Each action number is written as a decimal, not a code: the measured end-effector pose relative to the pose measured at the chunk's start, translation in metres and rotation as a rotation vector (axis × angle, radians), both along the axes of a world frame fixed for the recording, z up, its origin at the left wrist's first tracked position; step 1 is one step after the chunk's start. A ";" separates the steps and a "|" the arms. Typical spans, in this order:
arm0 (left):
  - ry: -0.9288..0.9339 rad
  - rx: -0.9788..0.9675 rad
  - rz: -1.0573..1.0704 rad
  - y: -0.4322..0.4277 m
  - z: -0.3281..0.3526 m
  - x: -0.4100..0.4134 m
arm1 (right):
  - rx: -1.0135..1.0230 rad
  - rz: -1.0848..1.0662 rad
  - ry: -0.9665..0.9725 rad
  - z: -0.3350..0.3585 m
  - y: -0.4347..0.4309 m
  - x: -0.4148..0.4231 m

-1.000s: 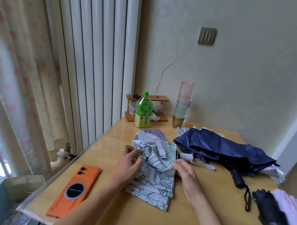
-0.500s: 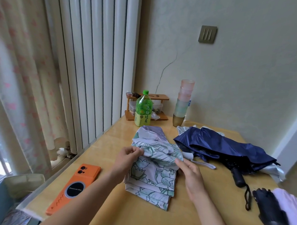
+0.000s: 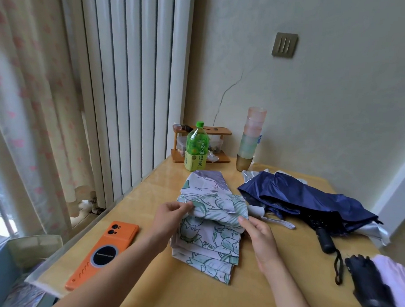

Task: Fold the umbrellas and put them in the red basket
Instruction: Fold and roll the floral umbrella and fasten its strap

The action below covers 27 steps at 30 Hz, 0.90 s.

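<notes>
L hand (image 3: 168, 218): fingers curled, thumb & fingertips pinching a raised fold of the floral umbrella (image 3: 207, 234) at its left edge; wrist low over the table (image 3: 260, 297); R hand (image 3: 260, 239): fingers nearly straight, only loosely bent, tips against the right end of the same fold; thumb side hidden from the head cam, so can't tell if it pinches or just presses. Fold is lifted slightly btwn the two hands; rest of the canopy lies flat in stacked pleats, mid-table, pointing toward the person. Its white handle (image 3: 256, 210) sticks out just right of the fold, white strap (image 3: 281, 223) trailing on the wood.

Navy umbrella (image 3: 299, 197) lies loose & unfolded to the right, touching the floral one near the handle; its black handle (image 3: 324, 238) points to the near edge, black wrist loop (image 3: 338, 268) below it. A black & lilac umbrella (image 3: 376, 284) sits at the bottom-right corner, partly cut off.

Orange phone (image 3: 104, 253) face down, left of the L forearm; green tea bottle (image 3: 196, 150), wooden rack (image 3: 221, 131) & stacked cups (image 3: 251, 137) at the far edge by the wall.
</notes>
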<state>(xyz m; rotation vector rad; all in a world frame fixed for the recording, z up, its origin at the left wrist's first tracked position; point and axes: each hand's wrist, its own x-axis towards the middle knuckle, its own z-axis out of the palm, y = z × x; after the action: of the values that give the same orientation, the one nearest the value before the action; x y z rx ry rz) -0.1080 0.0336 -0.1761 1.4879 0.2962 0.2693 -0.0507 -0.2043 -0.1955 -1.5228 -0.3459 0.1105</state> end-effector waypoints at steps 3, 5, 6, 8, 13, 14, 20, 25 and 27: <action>0.098 0.044 0.059 0.007 -0.006 0.000 | -0.030 0.039 -0.005 -0.005 -0.003 0.005; 0.127 0.062 0.094 0.009 -0.008 0.000 | -0.070 0.064 -0.036 -0.010 -0.004 0.009; 0.136 0.063 0.099 0.009 -0.007 -0.002 | -0.080 0.069 -0.042 -0.012 -0.005 0.011; 0.143 0.054 0.063 0.009 -0.005 -0.004 | -0.079 0.071 -0.053 -0.013 -0.005 0.012; 0.180 0.121 -0.058 0.020 -0.008 -0.006 | -0.109 0.027 -0.075 -0.003 -0.003 0.003; 0.187 0.132 -0.046 0.022 -0.008 -0.006 | -0.123 0.018 -0.084 -0.002 -0.003 0.002; 0.135 0.179 -0.042 0.028 -0.001 -0.010 | -0.205 0.047 -0.139 -0.001 -0.009 0.007; 0.036 0.136 -0.088 0.033 -0.005 -0.009 | -0.244 0.126 -0.120 0.001 -0.017 0.009; 0.057 0.278 -0.036 0.033 -0.008 -0.009 | -0.267 0.140 -0.114 -0.001 -0.020 0.010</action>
<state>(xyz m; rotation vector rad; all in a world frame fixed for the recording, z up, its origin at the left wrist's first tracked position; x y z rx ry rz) -0.1172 0.0662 -0.1843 1.7762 0.2858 0.2462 -0.0406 -0.2246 -0.1962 -1.7723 -0.5462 0.1861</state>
